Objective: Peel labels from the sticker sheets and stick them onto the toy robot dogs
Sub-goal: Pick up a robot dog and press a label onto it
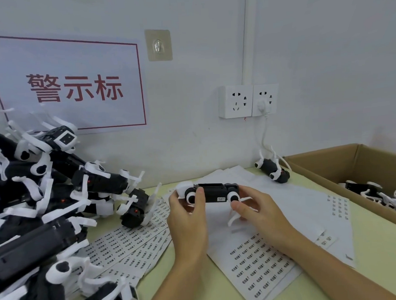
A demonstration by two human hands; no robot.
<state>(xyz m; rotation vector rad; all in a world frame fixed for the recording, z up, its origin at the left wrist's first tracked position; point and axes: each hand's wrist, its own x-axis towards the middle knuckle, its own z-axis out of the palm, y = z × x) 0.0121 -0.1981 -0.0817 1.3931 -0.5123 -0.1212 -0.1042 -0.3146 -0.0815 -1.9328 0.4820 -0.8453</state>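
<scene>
holding a small black toy robot dog with white legs and round white joints [213, 192] between both hands, i keep it up above the pale green table [378, 244], its long body lying sideways across my view. my left hand [187, 220] grips the left end, thumb laid over the round white joint there and fingers curled behind. my right hand [256, 212] grips the right end, thumb tip just under the other white joint, fingers wrapped round the far side. a small white label with dark print [220, 199] sits on the body's near face, close to the right joint.

under my hands lie white sticker sheets printed with rows of small labels [261, 262], the nearest one angled toward me; more such sheets are fanned out to the left [133, 250], partly tucked under a big heap of black and white toy robot dogs [47, 201] that fills the left side of the table. one more dog [274, 170] lies alone near the wall, beside the corner of a brown cardboard box [324, 164] on the right, which holds several dogs [376, 194]. on the wall hang a white paper sign with a red border and red characters [76, 87], a clear adhesive hook [158, 45], and white double power sockets [248, 100] with a white plug and cord in the right one.
</scene>
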